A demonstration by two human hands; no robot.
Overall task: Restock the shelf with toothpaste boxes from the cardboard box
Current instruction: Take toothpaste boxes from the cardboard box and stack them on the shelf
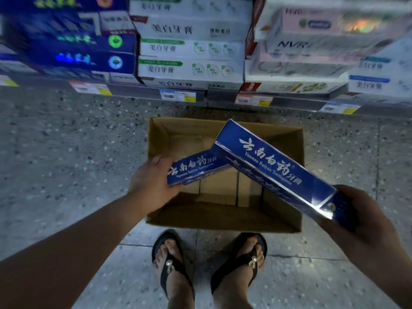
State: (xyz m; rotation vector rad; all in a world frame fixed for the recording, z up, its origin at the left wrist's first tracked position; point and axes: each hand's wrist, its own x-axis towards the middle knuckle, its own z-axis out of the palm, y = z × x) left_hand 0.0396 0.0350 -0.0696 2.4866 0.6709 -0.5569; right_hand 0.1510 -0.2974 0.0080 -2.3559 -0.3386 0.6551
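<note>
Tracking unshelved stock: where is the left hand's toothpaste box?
Head view, centre-left: the toothpaste box sits in the left hand over the cardboard box, far end hidden behind the right hand's box.

Each hand, left (153,184) and right (361,217), holds a blue toothpaste box above the open cardboard box (223,217).

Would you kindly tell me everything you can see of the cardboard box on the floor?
The cardboard box is plain brown, rectangular, open-topped, upright on the speckled floor between shelf and feet. Bare bottom flaps show inside. Above it the left hand holds one toothpaste box, the right hand a second toothpaste box. Contact is unclear.
</note>
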